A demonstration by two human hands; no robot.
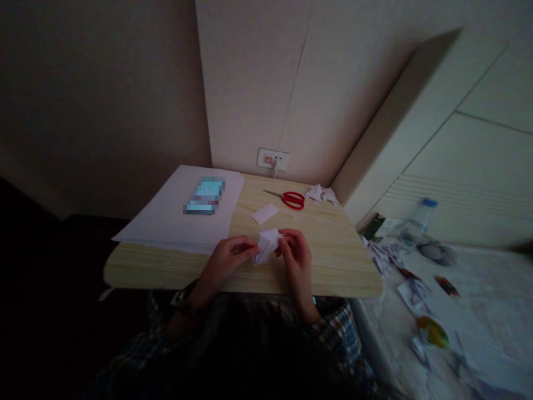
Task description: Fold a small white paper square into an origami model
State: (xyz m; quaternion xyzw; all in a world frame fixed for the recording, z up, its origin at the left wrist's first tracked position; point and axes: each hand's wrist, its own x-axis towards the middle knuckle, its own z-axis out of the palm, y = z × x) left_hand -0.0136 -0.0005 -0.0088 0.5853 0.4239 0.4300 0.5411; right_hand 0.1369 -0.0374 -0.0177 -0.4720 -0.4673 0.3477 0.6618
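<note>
A small piece of folded white paper (267,244) is held between my two hands, over the near part of the wooden table. My left hand (231,256) pinches its left edge between thumb and fingers. On the other side, my right hand (296,253) is closed on its right edge, thumb toward me and fingers behind. Just beyond the hands lies a flat white paper slip (265,213). Red-handled scissors (293,200) rest farther back, blades pointing left. Folded paper pieces (321,194) sit at the table's back right corner.
Large white sheets (166,222) cover the table's left side, with a phone (205,195) on top, its screen lit. A wall socket (273,159) holds a plug behind the table (333,261). At right, a bed (491,300) carries a plastic bottle (416,223) and scattered papers.
</note>
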